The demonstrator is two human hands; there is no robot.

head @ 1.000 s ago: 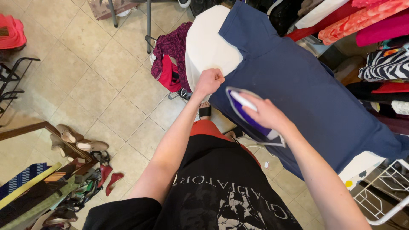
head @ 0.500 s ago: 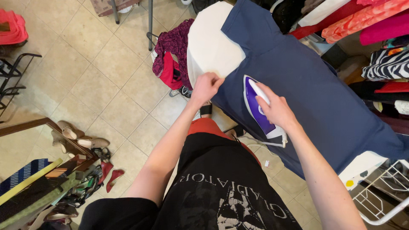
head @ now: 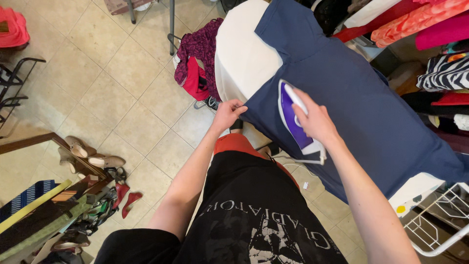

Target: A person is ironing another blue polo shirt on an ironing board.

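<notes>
My right hand (head: 316, 121) was wrapped around the iron (head: 296, 120), flat on the navy shirt (head: 361, 102) near the board's (head: 239, 54) near edge. Left hand (head: 227, 115) pinched the shirt's hem at that edge. Purple clothes (head: 198, 49) hung just past the board.

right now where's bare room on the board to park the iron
The white board cover lies bare left of the navy shirt, beyond the left hand. The shirt's far half, past the iron under the right hand, is open too. Crowded: clothes hanging off the board's left edge.
</notes>
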